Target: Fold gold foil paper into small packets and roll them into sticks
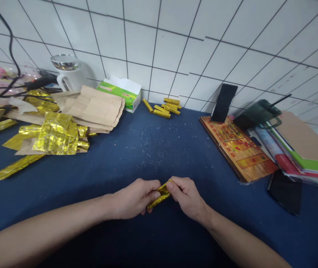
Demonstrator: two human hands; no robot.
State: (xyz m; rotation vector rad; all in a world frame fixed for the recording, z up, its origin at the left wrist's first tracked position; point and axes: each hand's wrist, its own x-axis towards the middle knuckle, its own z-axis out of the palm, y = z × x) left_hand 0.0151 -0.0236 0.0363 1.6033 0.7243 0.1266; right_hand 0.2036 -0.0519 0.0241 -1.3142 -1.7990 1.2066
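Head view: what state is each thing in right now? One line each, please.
Gold foil strip: folded narrow, pinched between both hands.
Left hand: closed on the foil strip.
Right hand: pinching the foil strip.
Gold foil sticks: lying in a small heap by the wall.
Crumpled gold foil sheet: lying on brown paper.
Tissue box: open, tissue showing.
Smartphone: propped upright, screen dark.

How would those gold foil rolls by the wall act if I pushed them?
The gold rolls look light, so they'd probably shift easily. Being round, they may roll on the blue surface, and stacked ones could slide off. Creased foil suggests they'd dent if squeezed.
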